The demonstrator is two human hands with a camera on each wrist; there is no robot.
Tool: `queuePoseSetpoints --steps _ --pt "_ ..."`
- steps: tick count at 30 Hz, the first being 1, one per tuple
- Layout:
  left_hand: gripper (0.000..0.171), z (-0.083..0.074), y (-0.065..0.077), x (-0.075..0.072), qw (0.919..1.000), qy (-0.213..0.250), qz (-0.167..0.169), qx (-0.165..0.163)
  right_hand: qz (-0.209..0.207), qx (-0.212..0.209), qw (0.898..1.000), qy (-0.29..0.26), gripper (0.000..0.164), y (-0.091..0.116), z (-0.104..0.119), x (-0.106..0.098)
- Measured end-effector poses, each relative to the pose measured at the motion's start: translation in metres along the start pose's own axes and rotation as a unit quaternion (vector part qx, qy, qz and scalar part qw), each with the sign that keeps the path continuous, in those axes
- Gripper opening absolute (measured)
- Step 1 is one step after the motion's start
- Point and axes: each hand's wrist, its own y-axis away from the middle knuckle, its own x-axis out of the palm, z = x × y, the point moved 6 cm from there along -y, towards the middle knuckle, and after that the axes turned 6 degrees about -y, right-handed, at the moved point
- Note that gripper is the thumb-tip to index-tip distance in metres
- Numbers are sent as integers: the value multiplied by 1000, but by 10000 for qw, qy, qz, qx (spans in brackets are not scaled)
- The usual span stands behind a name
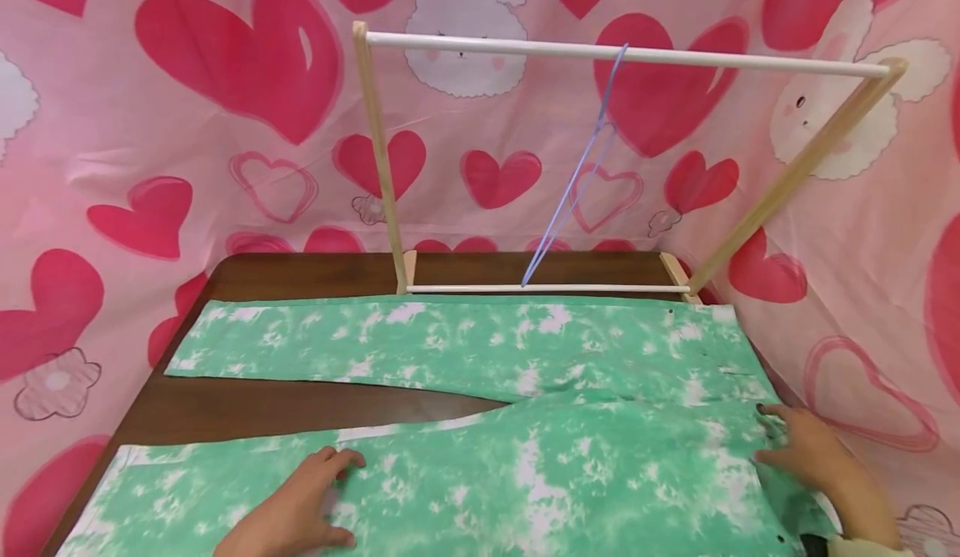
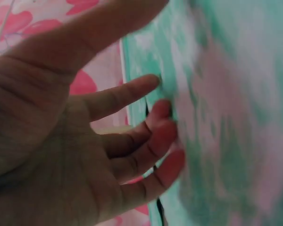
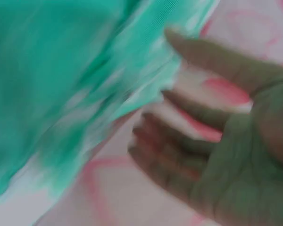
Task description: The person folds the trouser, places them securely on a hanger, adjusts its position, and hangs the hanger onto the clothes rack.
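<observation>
Green and white tie-dye trousers [image 1: 480, 348] lie spread flat, their two legs pointing left and the waist end at the right. Over the nearer leg is my left hand [image 1: 296, 503], thumb and fingers apart. The left wrist view shows its fingers [image 2: 146, 181] loosely bent with the tips right at the cloth and nothing gripped. My right hand [image 1: 813, 453] is at the waist edge on the right. In the blurred right wrist view its fingers [image 3: 193, 108] are spread beside the gathered waist [image 3: 99, 99], with no cloth between thumb and fingers.
A wooden rack with a white top rail [image 1: 510, 45] stands behind the trousers on the brown table [image 1: 315, 269]. One blue hanger [image 1: 573, 178] hangs from the rail. Pink heart-and-rabbit cloth [image 1: 187, 123] surrounds the table at the back and sides.
</observation>
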Motion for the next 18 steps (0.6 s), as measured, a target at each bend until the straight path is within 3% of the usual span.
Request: queuePoseSetpoints --steps 2,4,7,10,14,16,18 --pt "88 -2 7 7 9990 -339 -6 280 5 -638 9979 -106 77 0 37 10" --pt "97 -3 13 15 9965 -721 -105 403 405 -995 9931 -460 85 5 73 26" --pt "101 -5 19 24 9900 -1325 -329 348 1155 -1282 9802 -967 100 14 121 54" --pt "102 -10 23 29 9884 -1450 -410 187 1658 -1721 9638 -1179 108 25 159 78" --pt "107 -22 28 27 9911 -1258 -363 253 2201 -2402 9353 -1383 104 38 187 101" --pt "109 -27 28 25 9932 -1106 -271 232 2483 -2479 9249 -1469 102 43 192 109" --pt "110 -30 28 23 9953 -946 -162 117 2690 -2394 9212 -1474 102 44 193 112"
